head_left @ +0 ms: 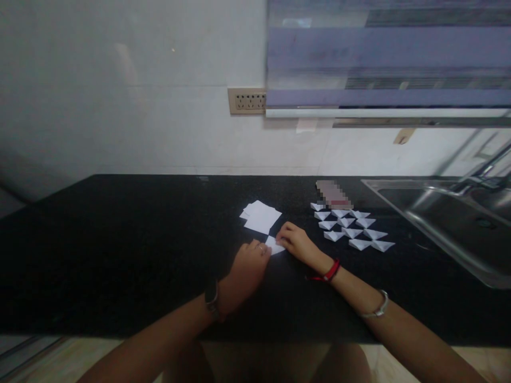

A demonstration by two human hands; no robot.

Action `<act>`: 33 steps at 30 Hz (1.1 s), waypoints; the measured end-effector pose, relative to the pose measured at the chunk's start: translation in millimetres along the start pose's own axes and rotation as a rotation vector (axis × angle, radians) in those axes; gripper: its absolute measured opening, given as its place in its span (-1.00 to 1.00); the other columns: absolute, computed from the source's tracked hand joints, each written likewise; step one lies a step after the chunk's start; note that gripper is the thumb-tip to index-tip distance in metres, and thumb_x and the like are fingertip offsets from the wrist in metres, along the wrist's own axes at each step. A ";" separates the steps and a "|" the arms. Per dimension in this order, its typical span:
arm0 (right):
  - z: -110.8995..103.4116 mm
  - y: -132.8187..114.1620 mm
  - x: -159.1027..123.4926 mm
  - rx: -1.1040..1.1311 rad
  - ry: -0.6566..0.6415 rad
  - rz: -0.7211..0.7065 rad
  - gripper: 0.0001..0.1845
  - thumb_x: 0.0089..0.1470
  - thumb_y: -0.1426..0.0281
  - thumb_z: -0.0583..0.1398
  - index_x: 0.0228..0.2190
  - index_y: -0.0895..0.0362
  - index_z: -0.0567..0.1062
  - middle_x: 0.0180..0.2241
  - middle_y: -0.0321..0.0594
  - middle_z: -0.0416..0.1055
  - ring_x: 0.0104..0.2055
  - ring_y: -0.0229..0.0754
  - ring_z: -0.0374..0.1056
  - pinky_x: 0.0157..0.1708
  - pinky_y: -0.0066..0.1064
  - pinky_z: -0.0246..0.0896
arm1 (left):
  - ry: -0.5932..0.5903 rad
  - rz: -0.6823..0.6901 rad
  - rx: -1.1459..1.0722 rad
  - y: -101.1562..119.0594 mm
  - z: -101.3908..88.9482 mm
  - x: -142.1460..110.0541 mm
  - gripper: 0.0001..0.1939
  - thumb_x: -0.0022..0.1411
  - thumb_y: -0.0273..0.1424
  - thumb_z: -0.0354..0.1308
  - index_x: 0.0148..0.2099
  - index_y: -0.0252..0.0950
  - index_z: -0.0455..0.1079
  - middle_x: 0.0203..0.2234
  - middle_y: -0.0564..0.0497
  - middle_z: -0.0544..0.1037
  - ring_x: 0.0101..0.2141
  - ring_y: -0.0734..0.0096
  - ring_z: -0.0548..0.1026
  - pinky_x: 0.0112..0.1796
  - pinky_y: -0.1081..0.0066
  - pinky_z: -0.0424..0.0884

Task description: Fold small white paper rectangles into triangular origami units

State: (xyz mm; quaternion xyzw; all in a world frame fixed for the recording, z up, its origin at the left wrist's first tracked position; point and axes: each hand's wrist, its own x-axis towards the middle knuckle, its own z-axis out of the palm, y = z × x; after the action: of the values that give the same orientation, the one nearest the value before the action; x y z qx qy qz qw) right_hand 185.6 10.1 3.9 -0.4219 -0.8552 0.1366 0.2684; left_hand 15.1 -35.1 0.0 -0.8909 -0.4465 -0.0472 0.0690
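Observed at centre of frame: small white paper [274,246] on dark counter [120,255], pinched at right edge by closed fingertips of right hand [296,242]; met at left edge by bent fingers of left hand [248,266], though in dim, soft view cannot tell whether gripped there. Counted right of centre: roughly a dozen folded pieces [360,244], in rows beside pinkish flat object [333,193]. Noted just above hands: flat sheets [263,217], unfolded. Judged well along.

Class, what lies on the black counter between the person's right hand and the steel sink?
Rows of folded white paper pieces lie between the right hand and the sink, as the head view shows.
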 end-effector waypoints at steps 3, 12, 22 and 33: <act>-3.0 4.8 1.1 0.012 -0.034 -0.008 -0.85 -0.05 0.57 0.08 -0.50 0.24 0.45 -0.42 -0.16 0.31 -0.37 -0.27 0.25 -0.34 -0.47 0.15 | -0.032 -0.007 -0.023 -1.9 -1.3 0.9 -0.75 0.16 -0.55 -0.11 -0.11 -0.29 0.23 -0.28 -0.05 0.38 -0.29 0.30 0.30 -0.36 0.35 0.24; -9.5 13.5 0.7 0.013 -0.081 0.068 -0.84 -0.13 0.61 0.12 -0.46 0.22 0.47 -0.43 -0.19 0.36 -0.38 -0.28 0.26 -0.36 -0.49 0.14 | -0.042 -0.020 -0.085 -7.0 -4.9 -0.2 -0.72 0.13 -0.54 -0.10 -0.10 -0.24 0.25 -0.20 -0.06 0.35 -0.23 0.28 0.27 -0.33 0.34 0.25; -1.0 5.6 -1.1 -0.026 -0.012 0.165 -0.71 -0.17 0.32 0.21 -0.34 0.21 0.44 -0.43 -0.21 0.30 -0.43 -0.27 0.21 -0.43 -0.46 0.09 | -0.049 -0.002 -0.085 -5.4 -6.2 2.5 -0.75 0.11 -0.52 -0.10 -0.15 -0.28 0.28 -0.26 -0.06 0.35 -0.26 0.27 0.25 -0.35 0.34 0.25; -0.1 23.9 7.1 0.248 -0.056 0.427 -0.76 -0.34 0.58 0.20 -0.46 0.21 0.42 -0.53 -0.34 0.27 -0.54 -0.38 0.16 -0.53 -0.56 0.06 | -0.125 0.009 -0.094 -7.4 -10.8 4.6 -0.68 0.11 -0.54 -0.13 -0.07 -0.24 0.22 -0.25 -0.05 0.33 -0.26 0.29 0.26 -0.31 0.33 0.25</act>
State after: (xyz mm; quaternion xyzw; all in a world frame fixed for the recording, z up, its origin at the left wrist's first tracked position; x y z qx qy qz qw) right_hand 197.7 30.3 -4.6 -0.5531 -0.7304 0.3056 0.2594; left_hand 11.6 -28.8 12.0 -0.8964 -0.4431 -0.0118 -0.0006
